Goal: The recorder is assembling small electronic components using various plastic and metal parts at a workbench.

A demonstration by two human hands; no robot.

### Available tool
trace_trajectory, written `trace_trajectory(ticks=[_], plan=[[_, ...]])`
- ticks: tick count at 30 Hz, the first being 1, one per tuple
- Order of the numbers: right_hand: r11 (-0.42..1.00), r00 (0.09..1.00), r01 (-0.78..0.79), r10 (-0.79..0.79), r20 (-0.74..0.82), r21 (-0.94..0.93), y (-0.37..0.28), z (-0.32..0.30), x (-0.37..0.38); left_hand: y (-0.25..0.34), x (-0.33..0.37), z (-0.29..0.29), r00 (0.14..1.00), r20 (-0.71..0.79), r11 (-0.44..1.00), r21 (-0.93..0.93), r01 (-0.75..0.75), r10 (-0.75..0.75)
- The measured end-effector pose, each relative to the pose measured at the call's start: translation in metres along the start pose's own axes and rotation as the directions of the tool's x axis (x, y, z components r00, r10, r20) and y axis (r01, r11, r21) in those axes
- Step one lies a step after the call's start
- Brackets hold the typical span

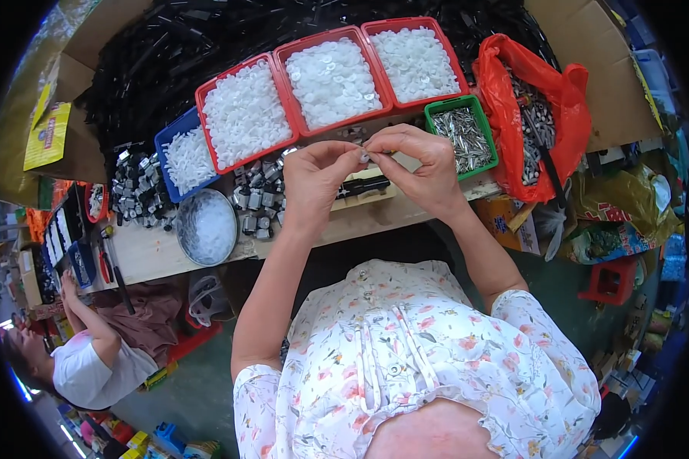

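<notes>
My left hand (pixel 314 180) and my right hand (pixel 419 170) meet above the bench, fingertips nearly touching. A small white plastic piece (pixel 364 158) is pinched in my left thumb and forefinger. My right thumb and fingers are also closed at that piece; whatever they grip is too small to name. Below them a long black part (pixel 365 186) lies on a tan block (pixel 360 200). Beyond my hands stand red trays of white plastic pieces, the middle tray (pixel 302 135) closest. A green tray (pixel 494 147) of slim metal pins sits just past my right hand.
A blue tray (pixel 164 155) of white pieces, a round dish (pixel 230 246) and piled metal-and-black parts (pixel 136 187) are on the left. A red plastic bag (pixel 509 130) stands at right. Black parts (pixel 184 34) heap behind. Another person (pixel 99 359) sits far left.
</notes>
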State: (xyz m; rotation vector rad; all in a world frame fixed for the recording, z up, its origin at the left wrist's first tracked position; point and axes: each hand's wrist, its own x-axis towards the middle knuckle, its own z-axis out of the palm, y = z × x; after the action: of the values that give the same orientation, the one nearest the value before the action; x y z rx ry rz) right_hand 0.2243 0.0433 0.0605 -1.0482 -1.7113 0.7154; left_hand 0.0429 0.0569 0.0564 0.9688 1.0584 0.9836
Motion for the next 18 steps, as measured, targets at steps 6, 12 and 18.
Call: trace_trajectory(ticks=[6, 12, 18], plan=[[0.952, 0.982, 0.187, -0.188, 0.022, -0.243, 0.001, 0.002, -0.003, -0.001, 0.0, 0.0, 1.0, -0.008, 1.0, 0.028, -0.005, 0.005], [0.987, 0.997, 0.07, -0.062, 0.054, -0.144, 0.001, 0.003, -0.002, 0.002, -0.001, -0.007, 0.997, 0.015, 0.995, 0.074, 0.071, -0.072], [0.987, 0.993, 0.053, -0.037, 0.109, -0.15, -0.001, 0.007, 0.0, -0.001, -0.005, -0.012, 0.998, -0.032, 0.994, 0.088, 0.064, -0.061]])
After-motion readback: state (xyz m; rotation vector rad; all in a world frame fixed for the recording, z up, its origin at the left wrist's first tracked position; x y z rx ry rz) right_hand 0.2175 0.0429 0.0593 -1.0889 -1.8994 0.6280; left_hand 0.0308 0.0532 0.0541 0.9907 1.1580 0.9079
